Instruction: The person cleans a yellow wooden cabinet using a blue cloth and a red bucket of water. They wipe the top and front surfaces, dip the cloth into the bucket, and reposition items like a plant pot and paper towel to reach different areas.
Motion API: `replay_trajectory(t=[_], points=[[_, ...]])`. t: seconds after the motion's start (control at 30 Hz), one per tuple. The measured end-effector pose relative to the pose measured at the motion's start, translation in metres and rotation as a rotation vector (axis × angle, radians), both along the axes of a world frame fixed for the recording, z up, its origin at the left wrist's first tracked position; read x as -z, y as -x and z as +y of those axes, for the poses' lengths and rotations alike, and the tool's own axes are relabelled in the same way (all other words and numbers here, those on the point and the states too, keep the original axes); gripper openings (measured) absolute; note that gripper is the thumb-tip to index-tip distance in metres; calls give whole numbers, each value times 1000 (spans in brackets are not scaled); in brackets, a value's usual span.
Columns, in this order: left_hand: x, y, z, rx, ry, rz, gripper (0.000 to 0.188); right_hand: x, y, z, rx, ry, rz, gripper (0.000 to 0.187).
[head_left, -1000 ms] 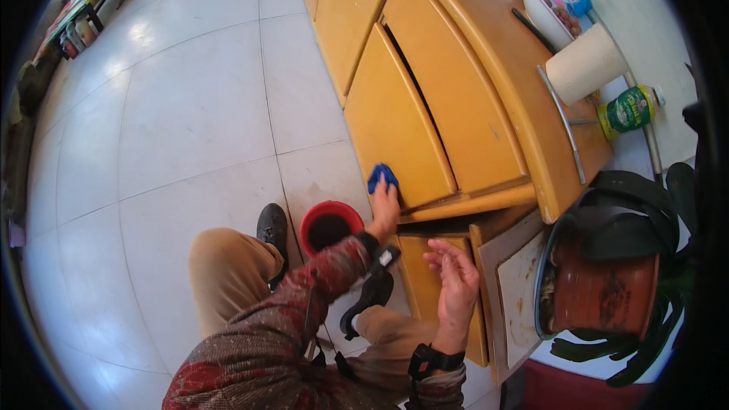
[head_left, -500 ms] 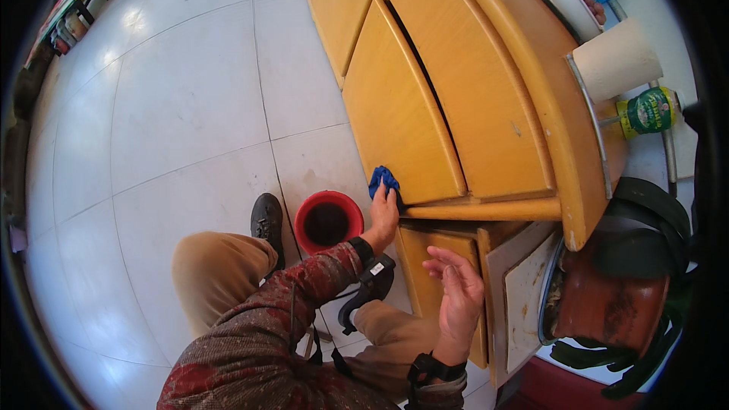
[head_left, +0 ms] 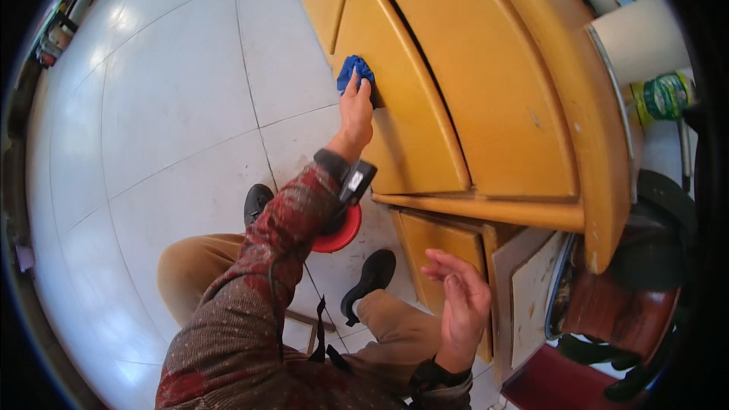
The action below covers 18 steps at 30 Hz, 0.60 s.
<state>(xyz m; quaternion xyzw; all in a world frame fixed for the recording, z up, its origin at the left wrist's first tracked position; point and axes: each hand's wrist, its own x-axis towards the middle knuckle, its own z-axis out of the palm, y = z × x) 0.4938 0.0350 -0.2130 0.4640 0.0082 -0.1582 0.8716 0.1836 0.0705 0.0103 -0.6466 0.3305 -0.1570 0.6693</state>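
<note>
My left hand (head_left: 355, 115) grips a crumpled blue cloth (head_left: 352, 70) and presses it on the edge of a yellow wooden cabinet door (head_left: 410, 129). The arm is stretched far forward, its sleeve passing over a red bucket (head_left: 343, 234), so only part of the bucket shows. Near the lower cabinet door (head_left: 448, 254), my right hand (head_left: 463, 305) hangs in the air with nothing in it, its fingers loosely bent and apart.
Pale floor tiles (head_left: 175, 99) spread out on the left. On the right, the yellow countertop (head_left: 554, 68) carries a paper roll (head_left: 642, 38) and a green container (head_left: 663, 97). A brown pot (head_left: 623, 311) and a light board (head_left: 535, 296) stand close to my right hand.
My left hand has slid the blue cloth forward along the cabinet door's edge, and its sleeve now covers much of the bucket. My right hand stays nearly where it was.
</note>
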Motion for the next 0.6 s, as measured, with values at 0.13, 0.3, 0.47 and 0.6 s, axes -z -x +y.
replay_trajectory(t=[0.13,0.3,0.47,0.6], points=[[-62,62,7,-44,-304,-451,50,-6,4,4,7,35,22,30],[-99,159,33,10,-418,-635,52,-6,11,4,-5,51,-12,28],[-94,215,64,152,-380,-538,49,-1,20,3,28,16,-73,27],[-89,235,56,94,-319,-544,46,3,26,3,0,18,-108,25]])
